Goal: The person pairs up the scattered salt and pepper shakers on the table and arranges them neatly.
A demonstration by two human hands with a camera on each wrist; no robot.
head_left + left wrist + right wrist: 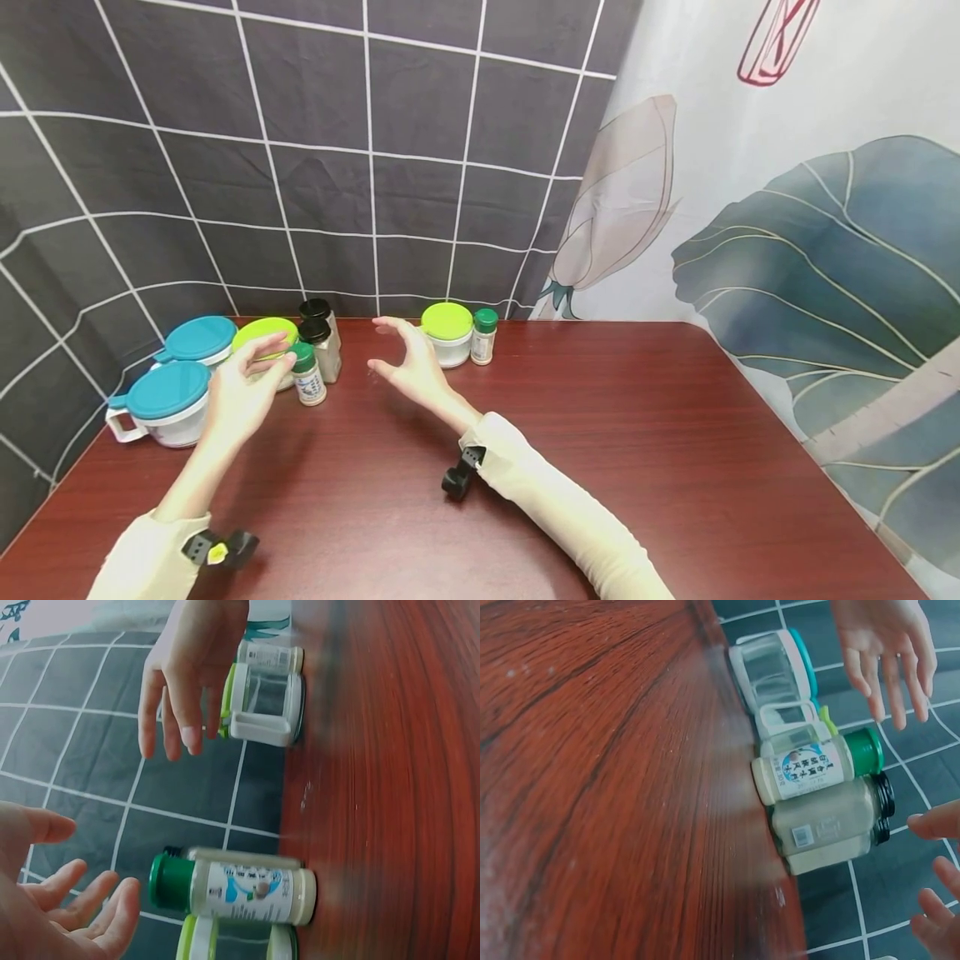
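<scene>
Hovering: 2 hands (246,379) (418,365), grips wide | 2 green-capped bottles (308,379) (483,337) | 2 lime-lidded containers (262,328) (447,329)

Gap between left jars (328,360) and right bowl (448,337), tabletop (637,433) free rightward, cloth (420,196) behind

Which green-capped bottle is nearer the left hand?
The green-capped bottle beside the black-capped jars; the other bottle stands beside the lime-lidded container near the right hand.

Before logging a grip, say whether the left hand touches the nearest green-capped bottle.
Apart: the left wrist view shows background between left hand and green-capped bottle.
</scene>
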